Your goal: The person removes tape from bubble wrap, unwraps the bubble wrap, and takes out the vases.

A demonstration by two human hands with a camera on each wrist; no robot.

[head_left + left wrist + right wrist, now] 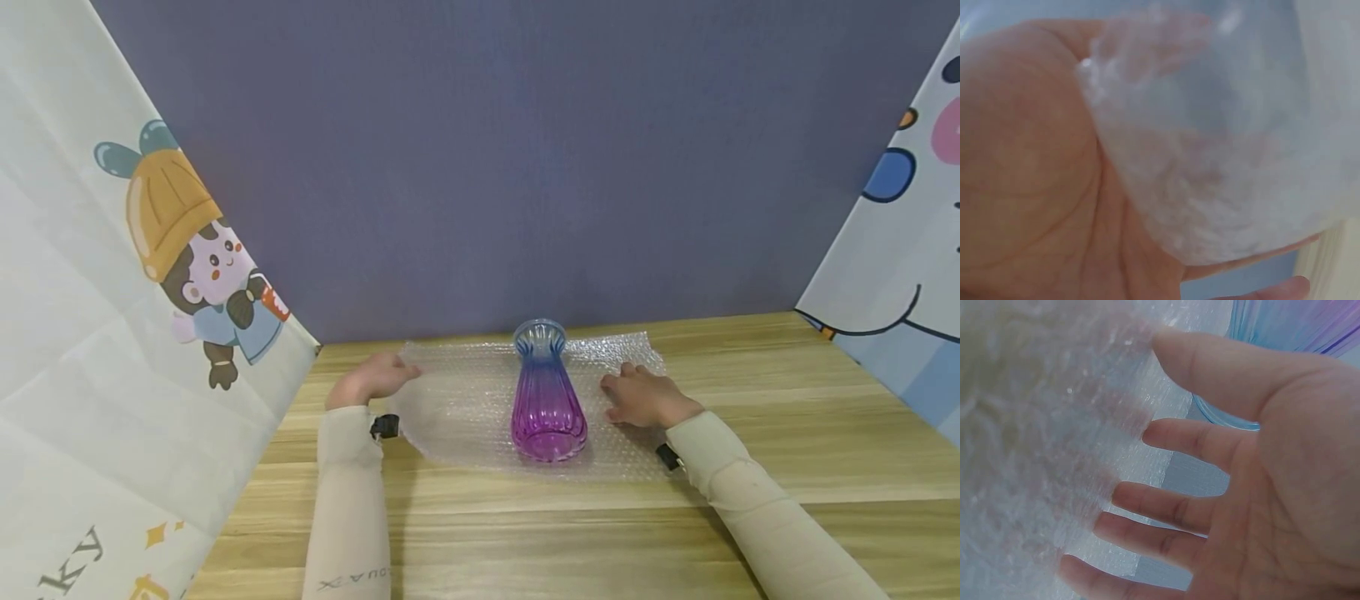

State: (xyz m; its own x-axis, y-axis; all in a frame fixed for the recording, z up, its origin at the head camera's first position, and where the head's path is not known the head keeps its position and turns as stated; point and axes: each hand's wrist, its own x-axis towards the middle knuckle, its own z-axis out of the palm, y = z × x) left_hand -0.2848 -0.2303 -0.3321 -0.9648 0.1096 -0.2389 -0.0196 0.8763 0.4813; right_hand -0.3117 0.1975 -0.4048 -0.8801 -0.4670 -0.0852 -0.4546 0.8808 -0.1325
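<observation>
A glass vase (550,408), ribbed and shading from blue at its flared rim to magenta at its base, lies on a sheet of clear bubble wrap (457,417). At the sheet's left edge is my left hand (378,377); in the left wrist view the wrap (1229,187) crosses the palm and covers much of the thumb and fingers, which show blurred through it. My right hand (643,397) is right of the vase, its spread fingers (1166,503) touching the wrap with their tips. Part of the vase's blue rim (1225,419) shows behind the right thumb.
The wooden table (480,533) carries the sheet near a dark grey-blue back panel (480,167). Pale printed panels stand at the left (75,292) and right (915,275). Each wrist bears a small black camera.
</observation>
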